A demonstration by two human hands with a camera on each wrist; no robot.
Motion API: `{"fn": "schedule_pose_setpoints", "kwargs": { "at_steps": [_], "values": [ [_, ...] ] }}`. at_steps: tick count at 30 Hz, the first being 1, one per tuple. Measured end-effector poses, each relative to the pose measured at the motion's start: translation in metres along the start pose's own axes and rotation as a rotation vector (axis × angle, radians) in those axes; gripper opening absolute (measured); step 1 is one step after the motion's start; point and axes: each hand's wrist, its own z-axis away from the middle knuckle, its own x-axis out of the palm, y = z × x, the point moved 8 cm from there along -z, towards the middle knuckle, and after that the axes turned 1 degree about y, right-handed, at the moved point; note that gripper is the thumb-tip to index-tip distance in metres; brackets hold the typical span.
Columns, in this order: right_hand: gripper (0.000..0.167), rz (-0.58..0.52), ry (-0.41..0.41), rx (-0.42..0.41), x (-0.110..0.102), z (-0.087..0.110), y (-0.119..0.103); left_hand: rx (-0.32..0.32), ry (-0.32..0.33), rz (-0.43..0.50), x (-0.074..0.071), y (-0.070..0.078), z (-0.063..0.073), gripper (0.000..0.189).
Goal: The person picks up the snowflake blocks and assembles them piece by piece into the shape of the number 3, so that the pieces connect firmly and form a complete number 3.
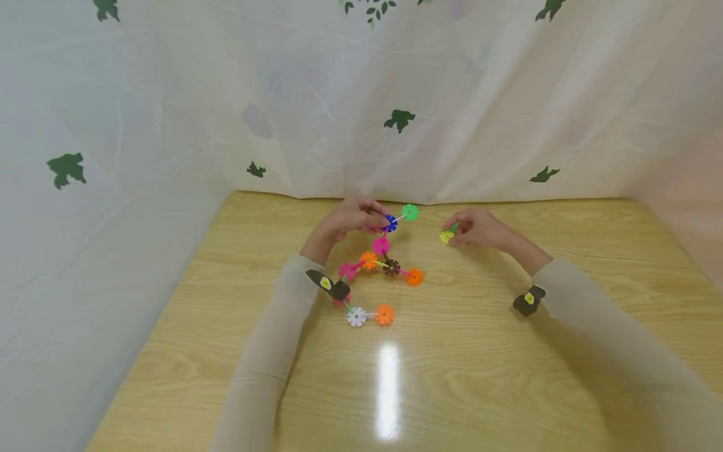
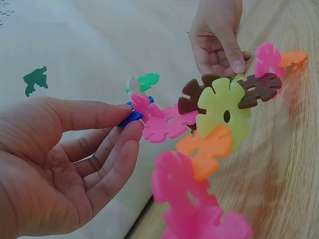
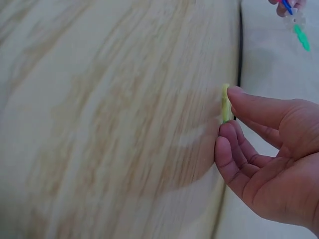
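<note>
My left hand (image 1: 357,216) pinches a blue notched snowflake disc (image 1: 390,223) between thumb and forefinger. That disc belongs to a branching chain of linked plastic discs. A green disc (image 1: 410,212) tips its far end, and a pink disc (image 1: 381,245) hangs below the blue one. Further along come a brown disc (image 1: 392,269) and orange discs, then a white disc (image 1: 356,316) at the near end. Apart from the chain, my right hand (image 1: 480,229) pinches a yellow snowflake disc (image 1: 446,237), edge-on in the right wrist view (image 3: 225,102). A bit of green shows behind it.
The chain spreads over a light wooden table (image 1: 463,364), partly hidden by the left wrist's dark strap (image 1: 327,284). A pale curtain (image 1: 316,144) with green leaf and bird shapes hangs along the table's back edge and left side.
</note>
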Motion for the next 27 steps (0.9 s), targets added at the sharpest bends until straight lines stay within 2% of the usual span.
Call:
{"fn": "schedule_pose_setpoints", "kwargs": {
  "at_steps": [6, 12, 22, 27],
  "values": [
    [0.034, 0.055, -0.010, -0.001, -0.0009, -0.0026, 0.0052, 0.003, -0.003, 0.000, -0.0003, -0.0006, -0.0006, 0.026],
    [0.028, 0.076, 0.003, -0.014, -0.0011, -0.0039, 0.0054, -0.001, -0.005, 0.004, -0.0003, -0.0014, -0.0006, 0.026],
    [0.030, 0.015, 0.059, -0.002, -0.0012, -0.0024, 0.0040, 0.001, -0.005, 0.029, -0.0003, 0.0012, 0.0027, 0.026],
    [0.025, -0.028, 0.070, -0.018, 0.0031, -0.0041, 0.0007, 0.000, 0.010, 0.037, -0.0003, 0.0015, 0.0023, 0.025]
  ]
}}
